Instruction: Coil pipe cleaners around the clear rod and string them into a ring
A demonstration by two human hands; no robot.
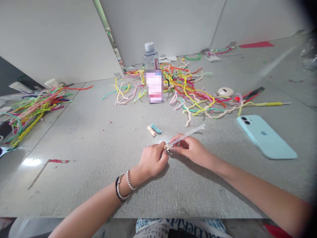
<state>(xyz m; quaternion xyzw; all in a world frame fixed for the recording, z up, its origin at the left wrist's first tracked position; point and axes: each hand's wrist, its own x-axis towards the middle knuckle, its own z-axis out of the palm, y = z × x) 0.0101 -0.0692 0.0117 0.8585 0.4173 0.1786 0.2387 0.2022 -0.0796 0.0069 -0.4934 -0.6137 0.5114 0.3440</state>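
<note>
1. Printed clothing (158,228) sits nearest, at six o'clock, just below the grey tabletop (86,132).
2. Far left, toward nine o'clock, lies a pile of coloured fuzzy stems (37,107).
3. Left hand (152,160), at six o'clock from centre: fingers curled, thumb and forefinger pinched with hardly any gap on a small pale piece (166,147), mostly hidden; a beaded bracelet (130,180) circles the wrist.
4. Two short coils (154,129), one cream and one blue, rest side by side near the fingertips, toward eleven o'clock from them.
5. Right hand (194,150), at four o'clock: thumb and fingers narrowed on the lower end of a translucent strip (187,134), which points to two o'clock; its lower end meets the pale piece.
6. Light-blue phone (268,138) lies at three o'clock.
</note>
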